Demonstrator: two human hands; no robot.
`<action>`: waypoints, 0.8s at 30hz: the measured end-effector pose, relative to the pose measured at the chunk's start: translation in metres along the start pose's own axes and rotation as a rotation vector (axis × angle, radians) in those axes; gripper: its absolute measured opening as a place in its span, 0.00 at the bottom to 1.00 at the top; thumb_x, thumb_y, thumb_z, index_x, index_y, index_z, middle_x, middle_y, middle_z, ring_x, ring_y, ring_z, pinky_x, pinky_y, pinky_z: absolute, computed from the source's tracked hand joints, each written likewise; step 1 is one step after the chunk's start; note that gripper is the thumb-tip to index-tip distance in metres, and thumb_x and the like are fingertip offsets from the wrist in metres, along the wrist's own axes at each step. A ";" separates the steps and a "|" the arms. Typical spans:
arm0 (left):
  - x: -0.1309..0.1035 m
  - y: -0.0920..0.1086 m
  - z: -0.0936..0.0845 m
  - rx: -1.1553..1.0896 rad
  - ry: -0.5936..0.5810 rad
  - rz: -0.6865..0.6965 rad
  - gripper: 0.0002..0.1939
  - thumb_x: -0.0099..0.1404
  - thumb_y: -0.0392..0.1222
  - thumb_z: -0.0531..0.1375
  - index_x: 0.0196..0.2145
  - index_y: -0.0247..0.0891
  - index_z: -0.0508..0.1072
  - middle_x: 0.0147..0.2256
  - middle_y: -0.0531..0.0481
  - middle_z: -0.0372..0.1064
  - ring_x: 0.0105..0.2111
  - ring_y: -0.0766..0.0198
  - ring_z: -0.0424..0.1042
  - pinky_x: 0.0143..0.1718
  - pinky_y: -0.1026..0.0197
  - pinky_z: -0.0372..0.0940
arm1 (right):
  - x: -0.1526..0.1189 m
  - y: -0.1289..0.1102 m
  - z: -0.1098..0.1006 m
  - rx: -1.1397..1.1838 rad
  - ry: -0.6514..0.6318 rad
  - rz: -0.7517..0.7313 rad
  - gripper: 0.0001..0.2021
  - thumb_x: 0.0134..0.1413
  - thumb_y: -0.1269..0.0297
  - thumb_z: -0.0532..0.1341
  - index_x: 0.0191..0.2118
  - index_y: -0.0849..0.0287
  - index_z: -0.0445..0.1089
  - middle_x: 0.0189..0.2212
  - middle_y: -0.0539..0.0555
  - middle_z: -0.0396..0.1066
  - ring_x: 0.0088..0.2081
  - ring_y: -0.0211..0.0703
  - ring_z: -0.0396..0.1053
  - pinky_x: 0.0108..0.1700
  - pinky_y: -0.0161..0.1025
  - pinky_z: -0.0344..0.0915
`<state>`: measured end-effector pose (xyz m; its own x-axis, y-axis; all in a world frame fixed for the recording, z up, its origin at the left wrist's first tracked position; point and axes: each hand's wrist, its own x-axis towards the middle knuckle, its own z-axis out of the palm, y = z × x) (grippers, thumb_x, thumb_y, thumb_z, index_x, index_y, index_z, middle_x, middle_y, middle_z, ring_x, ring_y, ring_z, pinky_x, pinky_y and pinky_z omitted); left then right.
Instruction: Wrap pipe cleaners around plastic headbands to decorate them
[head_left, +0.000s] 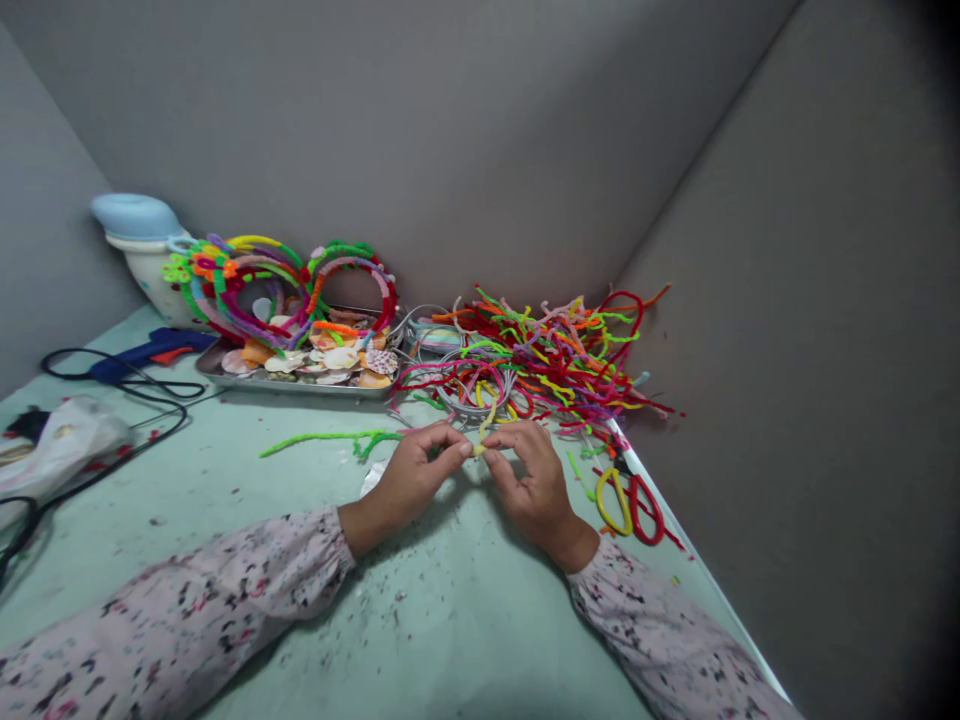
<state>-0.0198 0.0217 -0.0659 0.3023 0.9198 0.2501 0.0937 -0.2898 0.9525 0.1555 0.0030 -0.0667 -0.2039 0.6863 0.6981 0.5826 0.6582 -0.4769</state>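
Note:
A short pale yellow fuzzy stem [487, 418] is pinched between my two hands, with its upper end sticking up between them. My left hand [421, 468] holds it at the left with thumb and forefinger. On the right, the fingertips of my right hand [531, 478] close on the same piece, almost touching the left ones. Just behind my hands lies a tangled heap of coloured fuzzy stems [555, 350]. A green stem [322, 437] lies flat to the left of my left hand.
Scissors [630, 503] with yellow and red handles lie at the right table edge. A metal tray [300, 388] holds shells and decorated headbands [255, 290]. Farther left are a blue glue gun [135, 357], a black cable, a plastic bag [64, 440] and a blue-lidded container [142, 240].

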 end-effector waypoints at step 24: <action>0.000 0.001 0.000 0.043 -0.010 0.006 0.10 0.63 0.43 0.57 0.28 0.35 0.70 0.26 0.53 0.65 0.29 0.67 0.62 0.33 0.64 0.58 | 0.002 -0.001 -0.002 0.016 -0.039 0.063 0.03 0.59 0.68 0.57 0.35 0.57 0.67 0.34 0.52 0.69 0.38 0.44 0.65 0.43 0.45 0.58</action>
<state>-0.0194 0.0210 -0.0652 0.3128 0.9153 0.2538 0.1320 -0.3065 0.9427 0.1561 0.0032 -0.0645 -0.1976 0.7378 0.6454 0.5830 0.6177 -0.5277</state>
